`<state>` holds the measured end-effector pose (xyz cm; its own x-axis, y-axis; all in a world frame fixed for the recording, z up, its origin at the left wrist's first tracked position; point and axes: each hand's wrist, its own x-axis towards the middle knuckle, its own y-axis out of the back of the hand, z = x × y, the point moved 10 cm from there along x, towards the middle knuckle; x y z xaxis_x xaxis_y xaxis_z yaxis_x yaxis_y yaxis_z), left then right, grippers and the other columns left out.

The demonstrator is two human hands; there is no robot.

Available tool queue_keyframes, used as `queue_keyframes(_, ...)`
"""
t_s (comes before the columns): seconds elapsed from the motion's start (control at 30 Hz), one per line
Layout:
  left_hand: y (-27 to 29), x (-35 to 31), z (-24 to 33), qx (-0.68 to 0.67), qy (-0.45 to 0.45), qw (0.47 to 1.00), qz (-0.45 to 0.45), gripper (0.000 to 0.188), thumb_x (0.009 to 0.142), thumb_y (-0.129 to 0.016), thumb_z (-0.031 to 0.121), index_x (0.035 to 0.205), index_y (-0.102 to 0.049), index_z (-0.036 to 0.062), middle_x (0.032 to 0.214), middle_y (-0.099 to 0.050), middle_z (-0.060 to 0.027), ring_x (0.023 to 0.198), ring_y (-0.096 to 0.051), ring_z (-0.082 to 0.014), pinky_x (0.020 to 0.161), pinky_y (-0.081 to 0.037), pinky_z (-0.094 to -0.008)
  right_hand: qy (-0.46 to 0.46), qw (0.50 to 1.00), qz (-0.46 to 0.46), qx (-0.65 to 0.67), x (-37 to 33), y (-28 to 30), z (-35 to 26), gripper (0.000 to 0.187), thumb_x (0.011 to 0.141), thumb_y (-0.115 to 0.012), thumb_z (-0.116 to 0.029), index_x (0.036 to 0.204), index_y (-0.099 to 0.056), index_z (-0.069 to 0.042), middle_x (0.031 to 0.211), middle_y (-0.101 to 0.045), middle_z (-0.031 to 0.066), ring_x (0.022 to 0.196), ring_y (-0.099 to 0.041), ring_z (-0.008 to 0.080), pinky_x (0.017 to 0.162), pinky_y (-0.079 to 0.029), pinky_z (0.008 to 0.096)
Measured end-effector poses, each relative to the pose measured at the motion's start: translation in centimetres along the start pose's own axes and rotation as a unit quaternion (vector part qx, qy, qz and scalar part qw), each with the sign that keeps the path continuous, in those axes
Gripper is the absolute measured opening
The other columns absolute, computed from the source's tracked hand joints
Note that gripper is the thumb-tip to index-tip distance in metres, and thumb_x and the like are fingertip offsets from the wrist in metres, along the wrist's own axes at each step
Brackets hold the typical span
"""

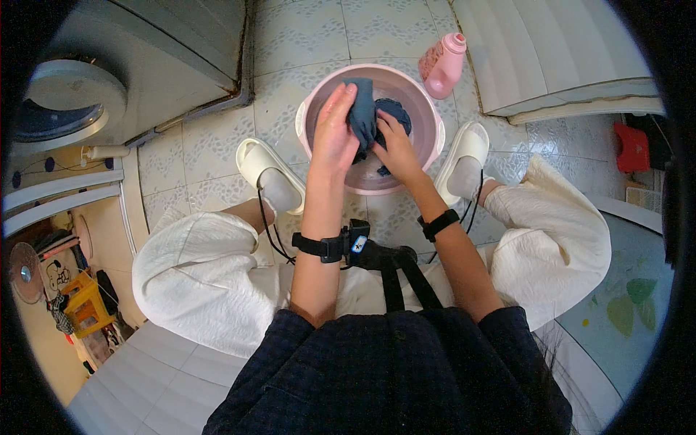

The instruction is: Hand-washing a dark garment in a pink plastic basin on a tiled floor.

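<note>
A round pink basin (pixel 313 109) with side handles and water in it stands on the floor between my feet. Over its left part, my left hand (pixel 336 134) holds a wet blue-grey cloth (pixel 361 109) upright, gripping it along its side. My right hand (pixel 396 150) pinches the lower right edge of the same cloth, its fingers bent and partly hidden by the hand's back. Behind the right fingers, a darker navy cloth (pixel 395 112) lies bunched in the water. What kind of garment either cloth is cannot be made out.
A pink detergent bottle (pixel 444 67), uncapped, stands beyond the basin at right. My white slippers (pixel 270 170) flank the basin. A grey cabinet-like appliance with a round door (pixel 69 105) is at left, white panels (pixel 558 54) at right. The tiled floor (pixel 301 36) looks wet.
</note>
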<state>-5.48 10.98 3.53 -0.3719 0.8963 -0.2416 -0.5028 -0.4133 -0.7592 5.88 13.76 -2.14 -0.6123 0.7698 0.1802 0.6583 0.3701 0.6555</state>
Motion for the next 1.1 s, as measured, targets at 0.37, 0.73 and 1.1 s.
queue_keyframes(0.37,13.9,0.4,0.8,0.194,0.004,0.954,0.228,0.027,0.086,-0.058,0.018,0.102,-0.059,-0.0041,0.097,-0.062,-0.0093,0.089,-0.058,-0.0164,0.08,-0.045,-0.0276,-0.175,0.966,0.19,-0.018,-0.1,8.4,5.9,0.021,0.09,-0.046,-0.019,0.089,-0.057,-0.001,0.079,-0.06,0.0227,0.076,-0.058,0.0405,0.067,-0.044,0.0443)
queue_keyframes(0.73,10.6,-5.2,-14.2,-0.074,0.363,0.879,0.3,0.056,0.081,-0.054,0.053,0.116,-0.052,0.0098,0.117,-0.054,-0.0155,0.107,-0.05,-0.0324,0.091,-0.037,-0.0563,-0.252,0.87,0.071,0.419,-0.6,-0.4,0.8,0.025,0.094,-0.044,-0.024,0.085,-0.053,-0.002,0.078,-0.05,0.0018,0.077,-0.044,0.0104,0.073,-0.038,0.0282)
queue_keyframes(1.1,7.9,-2.4,-16.4,-0.246,0.259,0.928,0.104,0.033,0.093,-0.043,0.032,0.109,-0.054,0.0056,0.104,-0.06,-0.0091,0.091,-0.061,-0.0195,0.078,-0.051,-0.0333,-0.033,0.979,-0.004,-0.202,4.0,-1.4,-3.2,0.033,0.086,-0.053,-0.034,0.067,-0.062,-0.008,0.062,-0.059,0.0169,0.058,-0.058,0.0379,0.05,-0.046,0.0444)
